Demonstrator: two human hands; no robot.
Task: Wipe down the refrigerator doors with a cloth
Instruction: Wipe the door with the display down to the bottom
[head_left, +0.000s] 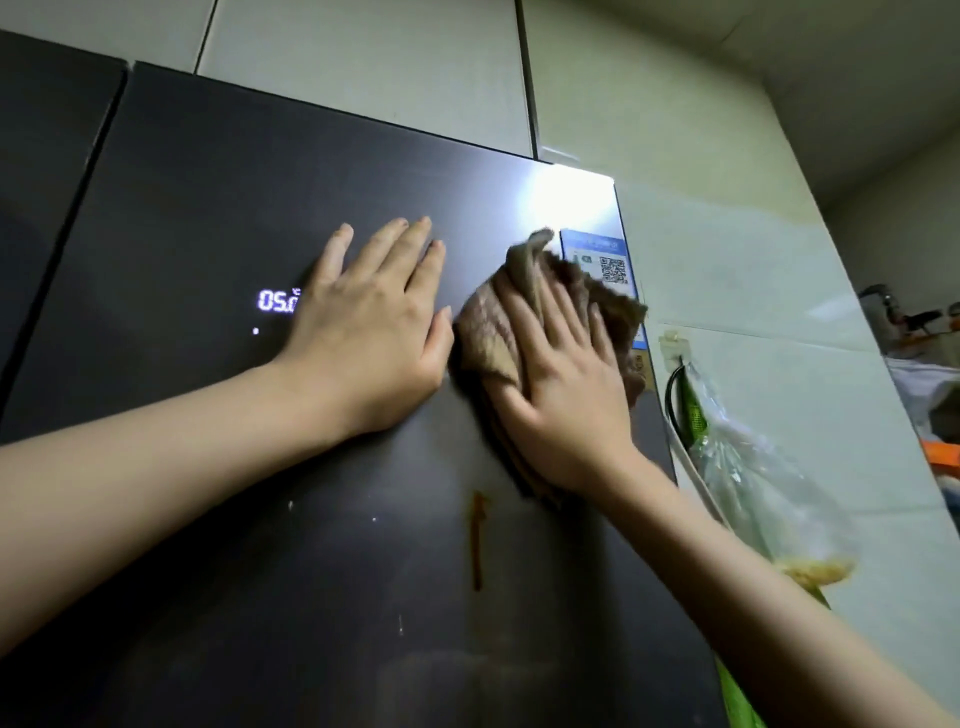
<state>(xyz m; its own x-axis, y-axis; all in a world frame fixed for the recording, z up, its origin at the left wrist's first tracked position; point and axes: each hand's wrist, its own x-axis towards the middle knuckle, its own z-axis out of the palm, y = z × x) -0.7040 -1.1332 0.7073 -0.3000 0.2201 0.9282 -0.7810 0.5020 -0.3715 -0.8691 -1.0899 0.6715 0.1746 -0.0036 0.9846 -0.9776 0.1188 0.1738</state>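
Wiping step. Right hand (561, 384), fingers straight, presses cloth (491, 332) on fridge door (208, 208), upper right. Left hand (374, 332) flat on door, holds nothing. Next likely: slide cloth down to brown drip (477, 540).

- You are in a home kitchen, close up to a tall dark refrigerator door (234, 208) with a lit number display (278, 300) in its glossy face.
- Pale cabinet doors (363, 62) sit just above the refrigerator's top edge.
- On your right runs a pale tiled wall (753, 291), where a clear plastic bag (753, 467) of food hangs from a small hook (674, 343).
- Household clutter (914, 332) crowds the far right, too blurred to name.
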